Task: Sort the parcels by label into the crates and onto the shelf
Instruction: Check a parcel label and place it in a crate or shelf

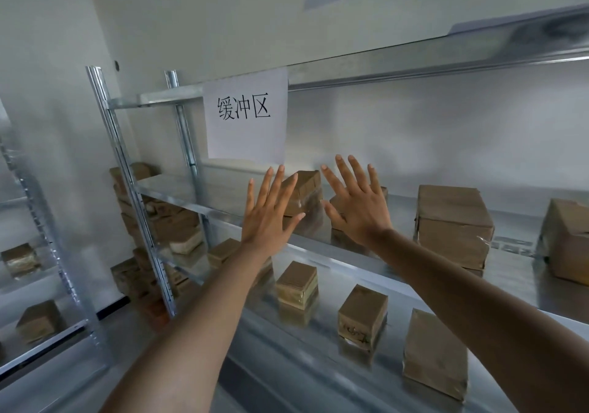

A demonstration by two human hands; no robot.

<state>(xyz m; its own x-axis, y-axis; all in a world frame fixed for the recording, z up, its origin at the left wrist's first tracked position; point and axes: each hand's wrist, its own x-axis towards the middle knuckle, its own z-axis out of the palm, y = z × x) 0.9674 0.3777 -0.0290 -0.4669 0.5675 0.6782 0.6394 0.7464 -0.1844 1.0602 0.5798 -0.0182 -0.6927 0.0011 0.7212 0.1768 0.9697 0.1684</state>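
Bright, even light; soft blur, glare on metal shelf (pixel 366 250), wide-angle bend at edges.

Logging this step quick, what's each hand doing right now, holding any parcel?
Left hand: open, fingers spread, holding nothing.
Right hand: open, fingers spread, holding nothing, in front of the small parcel on the shelf.

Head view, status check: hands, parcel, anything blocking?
Left hand and right hand open, fingers spread, holding nothing. Small parcel sits on the shelf between them. Paper sign hangs above; nothing blocking.
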